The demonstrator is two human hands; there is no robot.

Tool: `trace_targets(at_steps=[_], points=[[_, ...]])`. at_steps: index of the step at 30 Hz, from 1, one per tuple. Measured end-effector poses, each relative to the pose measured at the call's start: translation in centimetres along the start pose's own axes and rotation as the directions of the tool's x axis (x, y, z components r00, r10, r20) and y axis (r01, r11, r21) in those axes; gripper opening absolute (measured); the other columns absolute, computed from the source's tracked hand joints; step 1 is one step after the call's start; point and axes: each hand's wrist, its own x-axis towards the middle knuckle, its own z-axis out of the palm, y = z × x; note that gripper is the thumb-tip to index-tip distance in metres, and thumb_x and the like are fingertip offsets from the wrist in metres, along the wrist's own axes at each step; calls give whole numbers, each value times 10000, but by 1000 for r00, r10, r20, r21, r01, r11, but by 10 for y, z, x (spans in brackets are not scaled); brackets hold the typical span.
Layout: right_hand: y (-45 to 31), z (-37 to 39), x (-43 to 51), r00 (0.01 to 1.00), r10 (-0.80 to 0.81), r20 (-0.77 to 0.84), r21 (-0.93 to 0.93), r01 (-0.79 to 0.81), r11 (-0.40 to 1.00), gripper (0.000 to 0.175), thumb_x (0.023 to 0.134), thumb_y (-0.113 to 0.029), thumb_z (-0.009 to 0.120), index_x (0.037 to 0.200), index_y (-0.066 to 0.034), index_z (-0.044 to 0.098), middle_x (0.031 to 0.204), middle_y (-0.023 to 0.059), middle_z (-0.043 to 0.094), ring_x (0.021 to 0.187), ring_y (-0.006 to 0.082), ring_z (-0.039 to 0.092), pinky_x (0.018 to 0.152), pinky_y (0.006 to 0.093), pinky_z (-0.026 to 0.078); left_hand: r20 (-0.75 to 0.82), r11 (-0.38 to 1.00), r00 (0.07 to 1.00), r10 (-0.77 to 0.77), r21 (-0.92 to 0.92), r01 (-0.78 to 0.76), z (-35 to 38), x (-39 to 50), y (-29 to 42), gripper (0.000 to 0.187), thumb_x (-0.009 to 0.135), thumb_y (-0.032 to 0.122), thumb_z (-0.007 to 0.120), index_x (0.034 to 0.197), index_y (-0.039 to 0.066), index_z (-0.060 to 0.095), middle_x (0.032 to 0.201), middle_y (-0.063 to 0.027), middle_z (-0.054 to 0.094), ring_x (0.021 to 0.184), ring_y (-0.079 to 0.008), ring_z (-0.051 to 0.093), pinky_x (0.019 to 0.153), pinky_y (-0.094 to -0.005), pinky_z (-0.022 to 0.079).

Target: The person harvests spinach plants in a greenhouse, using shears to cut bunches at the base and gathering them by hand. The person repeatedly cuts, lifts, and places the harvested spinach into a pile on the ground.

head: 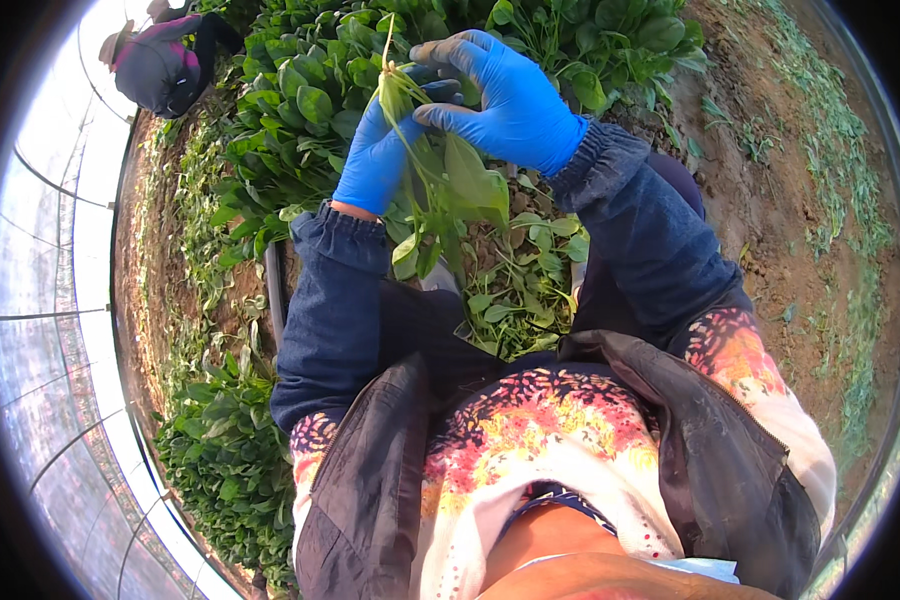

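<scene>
My left hand (379, 161), in a blue glove with dirt-darkened fingertips, grips a leafy green plant (469, 176) that looks like spinach, close to its base. Its thin pale root (388, 37) points up and away from me, while stems and broad leaves hang towards my lap. Just to the right, my right hand (521, 105) wears a matching glove; thumb and fingers are spread around a gap beside the stems, with nothing visible between them. Beyond both hands grows a dense bed of the same plants (300, 105).
Loose leaves (525, 285) litter the soil between my shoes. A dark pipe or hose (274, 292) lies left of my knee. More plants (225, 465) sit at lower left. A crouching person (157, 67) is at upper left, near the greenhouse's plastic wall (37, 330). Bare soil (772, 217) stretches right.
</scene>
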Motion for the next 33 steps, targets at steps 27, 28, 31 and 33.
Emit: trace_targets(at_steps=[27, 28, 31, 33], points=[[28, -24, -1, 887, 410, 214, -276, -347, 896, 231, 984, -212, 686, 1174, -85, 726, 949, 123, 749, 824, 210, 707, 796, 358, 572, 196, 929, 977, -84, -339, 148, -58, -8, -17, 598, 954, 120, 589, 1491, -66, 403, 1343, -256, 600, 1221, -402, 618, 1083, -531, 489], [27, -20, -1, 896, 390, 212, -207, -349, 914, 270, 1008, -181, 649, 1258, -85, 683, 1079, 116, 746, 931, 193, 707, 862, 352, 571, 260, 918, 961, -92, -352, 183, -59, -8, -17, 589, 959, 133, 599, 1484, -60, 414, 1340, -258, 602, 1217, -399, 623, 1065, -534, 503], [22, 5, -4, 976, 101, 195, 170, -135, 976, 309, 1031, -145, 601, 1331, -71, 621, 1222, 109, 708, 1087, 180, 677, 947, 343, 557, 324, 913, 932, -165, -308, 269, -58, -11, -19, 593, 943, 176, 628, 1460, -48, 444, 1273, -242, 626, 1154, -392, 652, 1020, -540, 531], [20, 13, -6, 916, 238, 322, 159, -300, 940, 321, 1051, -119, 562, 1363, -43, 581, 1294, 110, 673, 1192, 189, 637, 1018, 347, 535, 352, 885, 908, -227, -313, 343, -52, -15, -20, 600, 915, 153, 628, 1451, -47, 449, 1202, -206, 644, 1108, -390, 660, 1022, -543, 522]])
